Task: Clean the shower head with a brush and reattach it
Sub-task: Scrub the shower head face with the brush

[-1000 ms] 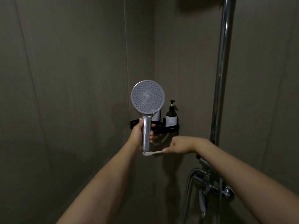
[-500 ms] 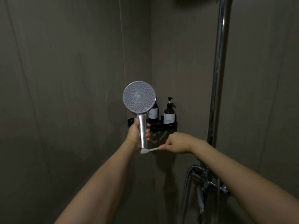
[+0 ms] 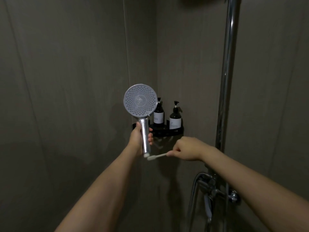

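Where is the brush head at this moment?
In the head view, the brush is held by the right hand, its head just right of the bottom end of the shower head handle, below the left hand.

The brush [image 3: 157,156] tip sat right on the bottom end of the shower head [image 3: 140,102] handle — now it has slipped just off, toward 4 o'clock.

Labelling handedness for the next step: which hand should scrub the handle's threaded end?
Right. The right hand already grips the brush, with its bristles at the bottom end of the shower head handle. The left hand is wrapped around that handle, holding it upright, so it probably cannot let go.
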Available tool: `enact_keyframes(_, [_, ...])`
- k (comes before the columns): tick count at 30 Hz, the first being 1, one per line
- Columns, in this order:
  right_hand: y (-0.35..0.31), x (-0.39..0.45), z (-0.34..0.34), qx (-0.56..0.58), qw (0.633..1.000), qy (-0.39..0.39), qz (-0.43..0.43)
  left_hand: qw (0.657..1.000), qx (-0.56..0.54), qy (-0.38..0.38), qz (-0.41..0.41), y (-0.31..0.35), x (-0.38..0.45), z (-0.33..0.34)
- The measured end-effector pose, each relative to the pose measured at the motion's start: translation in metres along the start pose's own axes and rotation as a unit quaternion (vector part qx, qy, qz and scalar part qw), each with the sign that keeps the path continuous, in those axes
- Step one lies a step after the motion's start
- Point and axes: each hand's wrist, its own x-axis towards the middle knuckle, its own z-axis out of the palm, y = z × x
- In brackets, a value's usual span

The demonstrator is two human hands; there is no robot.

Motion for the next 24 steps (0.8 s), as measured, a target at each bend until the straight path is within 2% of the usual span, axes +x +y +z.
enact_keyframes(2, [-0.010, 0.002, -0.001, -0.064, 0.997, 0.023, -0.027, 1.000, -0.006, 0.002, 0.000, -0.003, 0.000, 0.002])
enact_keyframes(5, [0.006, 0.001, -0.010, -0.092, 0.992, 0.063, 0.057, 1.000, -0.008, -0.008, -0.010, -0.005, 0.000, -0.001])
enact_keyframes(8, [0.022, 0.003, -0.020, 0.034, 0.984, 0.130, 0.118, 0.999, 0.026, -0.013, -0.020, -0.007, 0.000, -0.008])
enact_keyframes(10, [0.012, 0.008, -0.026, 0.107, 0.977, 0.158, 0.098, 0.999, 0.041, -0.015, -0.028, -0.013, -0.002, -0.007])
enact_keyframes(13, [-0.013, 0.018, -0.032, 0.089, 0.986, 0.116, 0.080, 0.998, 0.054, -0.018, -0.039, -0.023, -0.006, 0.001])
enact_keyframes(15, [-0.011, 0.027, -0.036, 0.108, 0.980, 0.119, 0.115, 0.997, 0.061, -0.022, -0.045, -0.026, -0.007, 0.006])
enact_keyframes(17, [0.002, 0.031, -0.046, 0.157, 0.952, 0.172, 0.198, 0.996, 0.072, -0.025, -0.054, -0.026, -0.009, 0.008])
enact_keyframes(19, [0.008, 0.024, -0.057, 0.194, 0.917, 0.248, 0.244, 0.994, 0.093, -0.019, -0.059, -0.028, -0.010, 0.008])
enact_keyframes(20, [0.008, 0.022, -0.060, 0.180, 0.916, 0.271, 0.236, 0.993, 0.100, -0.016, -0.058, -0.030, -0.011, 0.007])
enact_keyframes(22, [-0.006, 0.026, -0.061, 0.179, 0.930, 0.278, 0.159, 0.993, 0.105, -0.015, -0.052, -0.031, -0.011, 0.006])
enact_keyframes(23, [-0.017, 0.025, -0.056, 0.185, 0.941, 0.254, 0.127, 0.993, 0.107, -0.016, -0.050, -0.030, -0.010, 0.006])
enact_keyframes(24, [-0.023, 0.025, -0.051, 0.182, 0.950, 0.209, 0.142, 0.993, 0.108, -0.018, -0.048, -0.029, -0.010, 0.006])
